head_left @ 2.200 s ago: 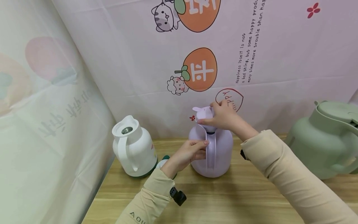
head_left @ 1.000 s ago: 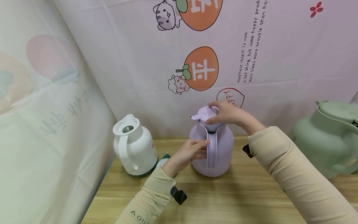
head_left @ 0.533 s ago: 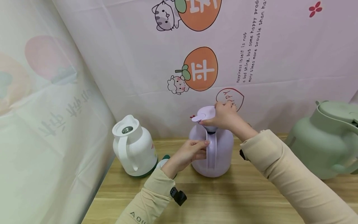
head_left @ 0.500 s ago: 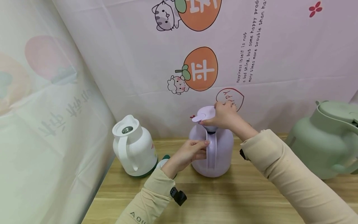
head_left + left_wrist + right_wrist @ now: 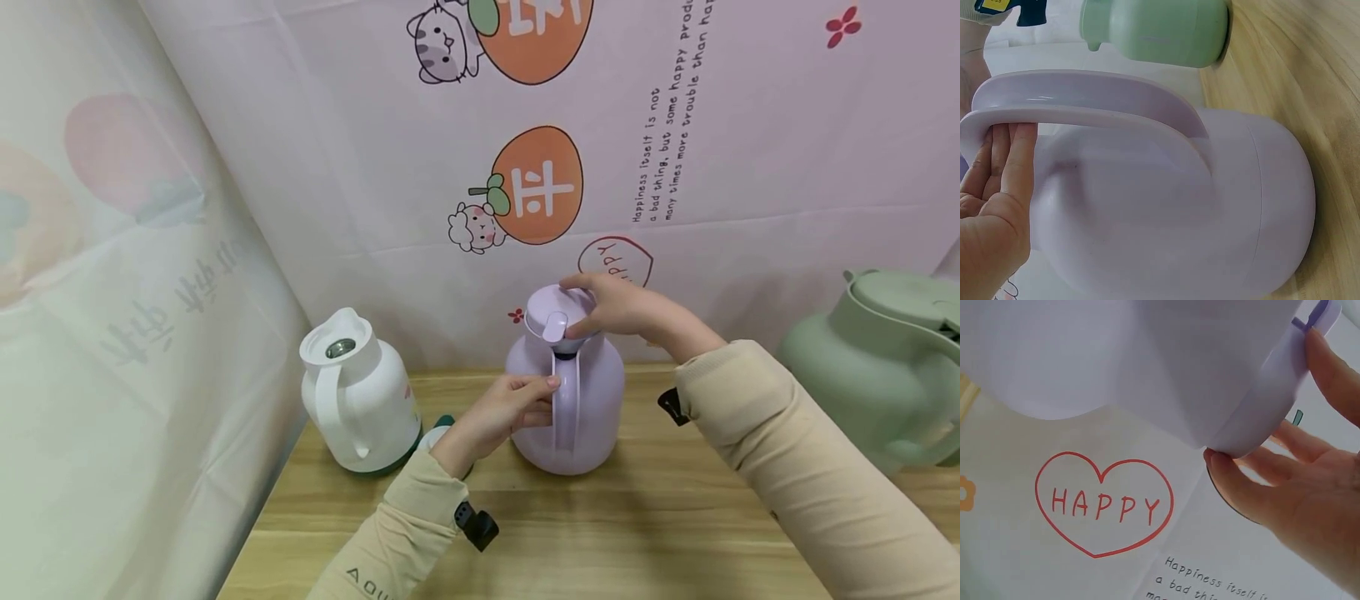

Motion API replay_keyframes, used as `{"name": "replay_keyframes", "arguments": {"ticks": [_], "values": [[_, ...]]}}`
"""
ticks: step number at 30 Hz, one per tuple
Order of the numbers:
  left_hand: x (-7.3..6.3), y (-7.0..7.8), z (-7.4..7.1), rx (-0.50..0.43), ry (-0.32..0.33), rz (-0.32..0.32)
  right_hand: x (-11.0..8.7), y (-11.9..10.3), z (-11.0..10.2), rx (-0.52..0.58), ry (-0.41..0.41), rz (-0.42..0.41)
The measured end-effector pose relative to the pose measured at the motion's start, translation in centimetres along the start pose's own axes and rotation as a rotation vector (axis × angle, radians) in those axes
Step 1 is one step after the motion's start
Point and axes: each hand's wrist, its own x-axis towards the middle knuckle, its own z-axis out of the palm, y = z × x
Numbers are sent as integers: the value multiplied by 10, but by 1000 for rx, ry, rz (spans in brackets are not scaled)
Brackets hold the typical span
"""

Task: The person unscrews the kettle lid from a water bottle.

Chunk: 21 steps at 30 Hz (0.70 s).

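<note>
A lilac thermos jug stands upright on the wooden table, its handle facing me. My left hand grips the jug's handle near its top; in the left wrist view the fingers reach under the handle. Around the round lilac lid on the jug's mouth, my right hand has its thumb at the near side and fingers at the far side. The lid's tab points toward the handle. In the right wrist view the fingertips touch the lid's edge.
Left of the jug stands a white thermos jug without a lid, its mouth uncovered. A white and green lid, partly behind my left wrist, lies beside it. A large green jug stands at the right. A printed cloth hangs close behind.
The lid has turned on the jug: its tab swung from the left side round toward the handle. My right hand shifted its hold along the rim, while my left hand stayed on the handle.
</note>
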Motion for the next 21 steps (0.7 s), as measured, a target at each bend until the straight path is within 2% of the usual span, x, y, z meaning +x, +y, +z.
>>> {"name": "replay_keyframes", "arguments": {"ticks": [3, 6, 8, 13, 17, 21], "values": [[-1, -1, 0, 3, -1, -1, -1, 2, -1, 53, -35, 19], [-1, -2, 1, 3, -4, -2, 0, -2, 3, 78, -7, 46], [-1, -2, 1, -1, -5, -1, 2, -7, 10, 19, 70, 81], [0, -1, 1, -12, 4, -2, 7, -20, 27, -232, 250, 214], [0, -1, 1, -13, 9, -4, 8, -25, 31, -292, 280, 233], [0, 1, 1, -3, 6, -9, 9, -25, 28, -297, 247, 212]]}}
